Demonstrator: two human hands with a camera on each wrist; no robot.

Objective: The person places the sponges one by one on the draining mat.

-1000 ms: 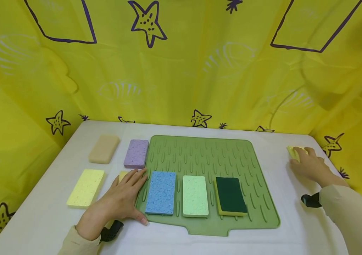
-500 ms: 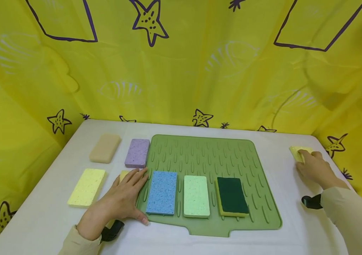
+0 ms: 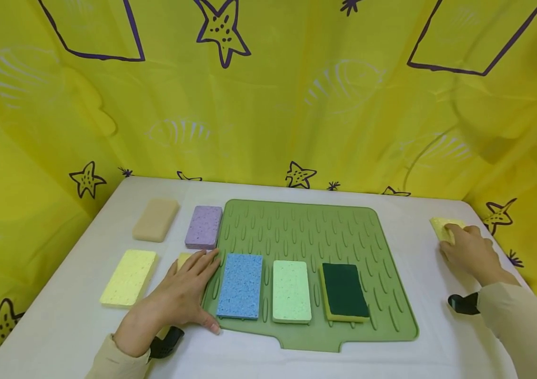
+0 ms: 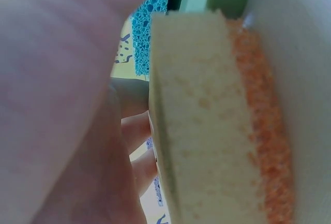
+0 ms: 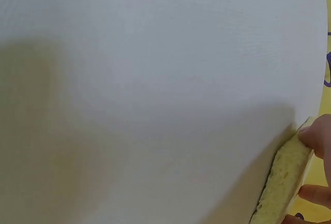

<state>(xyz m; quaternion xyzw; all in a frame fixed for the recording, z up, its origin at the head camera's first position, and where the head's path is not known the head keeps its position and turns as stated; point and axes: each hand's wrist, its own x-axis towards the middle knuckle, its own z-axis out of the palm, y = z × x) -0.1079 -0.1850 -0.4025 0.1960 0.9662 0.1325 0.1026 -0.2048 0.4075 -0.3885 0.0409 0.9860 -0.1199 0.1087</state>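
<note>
In the head view my left hand [image 3: 173,300] lies spread over a two-layer sponge [image 4: 207,105], pale with an orange underside. Only a corner of that sponge shows past the fingers in the head view. The fingertips and thumb reach the left edge of the green ridged mat [image 3: 296,231]. Far to the right, my right hand [image 3: 473,255] pinches a pale yellow sponge [image 3: 443,227] at the table's right side; the right wrist view shows the thumb on its edge. On the mat lie a blue sponge [image 3: 240,287], a mint green sponge [image 3: 291,291] and a dark green scouring sponge [image 3: 344,291].
Left of the mat lie a purple sponge [image 3: 204,227], a beige sponge [image 3: 156,220] and another pale yellow sponge [image 3: 129,278]. The white table [image 3: 249,360] is bounded at the back and sides by a yellow patterned curtain [image 3: 259,121].
My right hand has slid back slightly, so more of the pale yellow sponge's far side shows past the fingers. The left hand and the sponges on the mat have stayed put.
</note>
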